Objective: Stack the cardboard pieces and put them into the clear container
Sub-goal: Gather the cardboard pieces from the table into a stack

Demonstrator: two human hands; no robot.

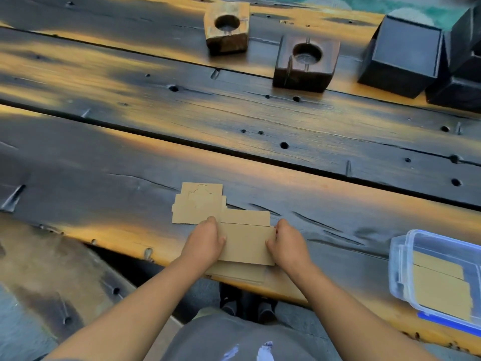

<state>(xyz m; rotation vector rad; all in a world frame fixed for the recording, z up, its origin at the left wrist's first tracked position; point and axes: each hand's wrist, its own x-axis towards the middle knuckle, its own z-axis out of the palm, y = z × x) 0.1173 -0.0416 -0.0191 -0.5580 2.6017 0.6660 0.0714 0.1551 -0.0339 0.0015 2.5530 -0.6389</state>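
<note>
A small stack of flat brown cardboard pieces lies at the near edge of the wooden table, partly overhanging it. My left hand grips the stack's left side and my right hand grips its right side. Another die-cut cardboard piece lies flat just beyond, touching the stack's far left corner. The clear container with blue clips stands at the right, open, with cardboard pieces lying inside it.
Two wooden blocks with round holes stand at the far side of the dark plank table. Black boxes sit at the far right. A bench plank runs at the lower left.
</note>
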